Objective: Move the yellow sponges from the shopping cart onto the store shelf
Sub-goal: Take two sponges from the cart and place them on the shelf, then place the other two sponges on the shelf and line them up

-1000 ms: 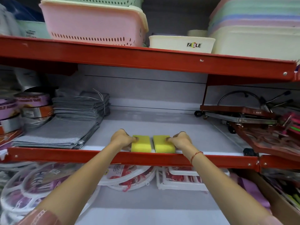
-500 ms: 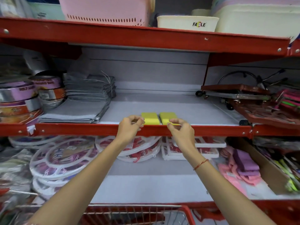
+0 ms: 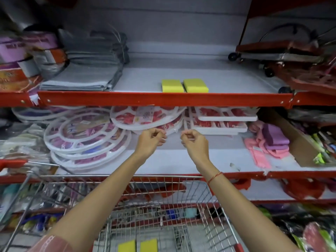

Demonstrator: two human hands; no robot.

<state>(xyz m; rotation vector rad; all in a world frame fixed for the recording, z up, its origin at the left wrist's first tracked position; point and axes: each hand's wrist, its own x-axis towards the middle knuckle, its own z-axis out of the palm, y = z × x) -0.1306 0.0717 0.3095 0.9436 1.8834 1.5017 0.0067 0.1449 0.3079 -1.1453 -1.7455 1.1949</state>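
Two yellow sponges, one on the left and one on the right, lie side by side at the front of the red-edged shelf. My left hand and my right hand hang below that shelf, in front of the lower shelf, fingers loosely curled with nothing in them. Down in the wire shopping cart lie two more yellow sponges, the left one and the right one, between my forearms at the bottom edge of the view.
Folded grey cloths and tape rolls fill the shelf's left side; red trolleys sit on its right. On the lower shelf are round white hangers, white trays and pink cloths.
Both hands let go of the two sponges on the shelf and drew back and down. The view tilted downward, bringing the cart and its sponges into sight.
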